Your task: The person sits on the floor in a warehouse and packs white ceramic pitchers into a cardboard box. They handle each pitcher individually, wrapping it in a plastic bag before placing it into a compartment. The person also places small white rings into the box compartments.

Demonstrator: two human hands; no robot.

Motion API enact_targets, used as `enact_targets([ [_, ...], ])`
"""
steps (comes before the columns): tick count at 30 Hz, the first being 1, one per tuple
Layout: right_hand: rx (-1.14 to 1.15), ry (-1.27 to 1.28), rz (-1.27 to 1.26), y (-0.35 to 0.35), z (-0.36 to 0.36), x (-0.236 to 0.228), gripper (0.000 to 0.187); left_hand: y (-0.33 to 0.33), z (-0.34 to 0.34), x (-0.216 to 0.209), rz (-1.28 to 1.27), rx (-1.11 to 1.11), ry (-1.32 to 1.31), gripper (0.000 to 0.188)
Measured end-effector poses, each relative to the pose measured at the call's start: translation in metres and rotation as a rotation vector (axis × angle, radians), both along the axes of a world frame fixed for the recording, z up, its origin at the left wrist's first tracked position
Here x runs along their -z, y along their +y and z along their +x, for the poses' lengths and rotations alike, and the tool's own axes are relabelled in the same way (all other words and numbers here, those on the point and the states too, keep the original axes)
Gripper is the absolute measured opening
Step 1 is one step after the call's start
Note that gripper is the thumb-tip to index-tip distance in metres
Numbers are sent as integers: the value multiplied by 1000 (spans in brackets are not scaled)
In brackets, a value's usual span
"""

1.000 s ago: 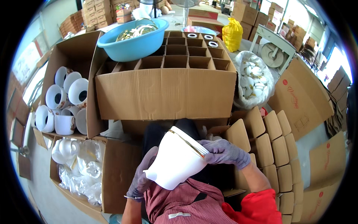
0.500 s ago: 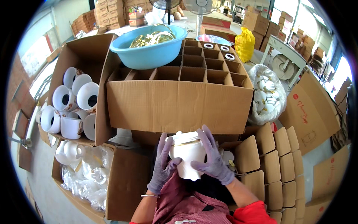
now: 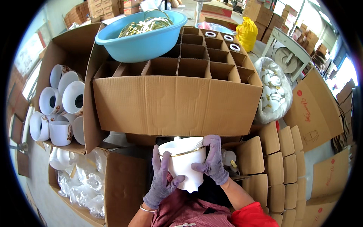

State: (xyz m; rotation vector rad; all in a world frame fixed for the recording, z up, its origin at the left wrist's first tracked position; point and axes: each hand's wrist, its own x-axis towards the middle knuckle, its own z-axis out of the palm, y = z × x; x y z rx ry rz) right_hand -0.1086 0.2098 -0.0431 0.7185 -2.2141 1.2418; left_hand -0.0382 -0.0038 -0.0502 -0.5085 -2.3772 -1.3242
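Left carton [image 3: 93, 100]: white cups [image 3: 60, 133], brown print too small to read.
Left hand [image 3: 163, 183]: gloved, clamped on the white vessel [image 3: 185, 166].
White vessel: between both hands, before the divided box [image 3: 177, 108]; sides partly covered.
Right hand [image 3: 214, 162]: gloved, clamped on the opposite side.
Clear bag [image 3: 288, 92]: white pieces [image 3: 275, 81], overlapping, hard to distinguish.
Right carton [image 3: 326, 113]: red lettering, slanting, with a dark line drawing [image 3: 311, 136].
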Motion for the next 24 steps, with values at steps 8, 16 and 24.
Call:
enact_targets([
  [8,-44,312,259,5,-1,-34,76,6,0,11,-39,29,117,78],
  [16,-250,-646,-600,14,-7,-72,20,9,17,-35,755,107,-206,114],
  [24,-443,-705,-211,8,-32,-143,48,-9,-27,-2,42,-207,60,130],
])
